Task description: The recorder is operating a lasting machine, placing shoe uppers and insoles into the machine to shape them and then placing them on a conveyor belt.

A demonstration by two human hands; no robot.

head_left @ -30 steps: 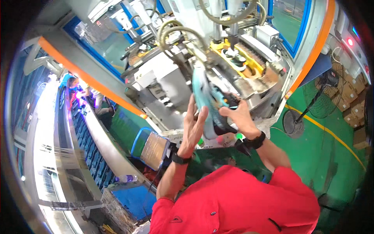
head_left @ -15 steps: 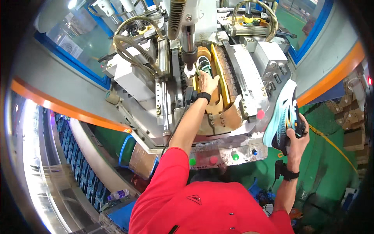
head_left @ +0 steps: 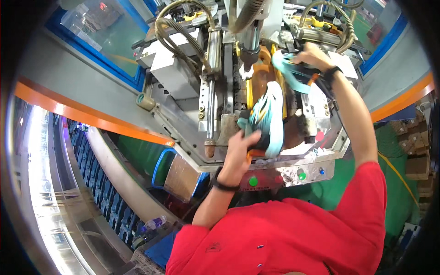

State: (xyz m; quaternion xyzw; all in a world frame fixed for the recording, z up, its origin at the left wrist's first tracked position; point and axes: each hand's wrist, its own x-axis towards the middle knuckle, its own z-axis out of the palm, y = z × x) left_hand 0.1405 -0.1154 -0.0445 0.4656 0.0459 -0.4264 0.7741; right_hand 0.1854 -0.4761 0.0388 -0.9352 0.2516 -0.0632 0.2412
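Observation:
My left hand (head_left: 237,153) is closed round the heel end of a turquoise, white and black sports shoe (head_left: 273,120), held over the front of the press bed with its toe pointing away from me. Farther off and to the right, my right hand (head_left: 315,58) grips a second turquoise and black sports shoe (head_left: 293,75), somewhat blurred, above the right side of the bed. Between the machine's side blocks lies a tan shoe-shaped mould (head_left: 262,79), partly hidden by the first shoe. A black wristband shows on each of my wrists.
A vertical metal press ram (head_left: 250,48) hangs over the mould's far end. A horizontal cylinder (head_left: 211,98) runs along the left side. Green, red and blue buttons line the front panel (head_left: 288,176). An orange-edged guard (head_left: 94,113) curves round; a wooden-topped stool (head_left: 181,178) stands lower left.
My left hand has left the mould and now holds a shoe nearer me. My right hand has swung from the lower right up over the bed with a shoe. The press bed's side blocks have shifted.

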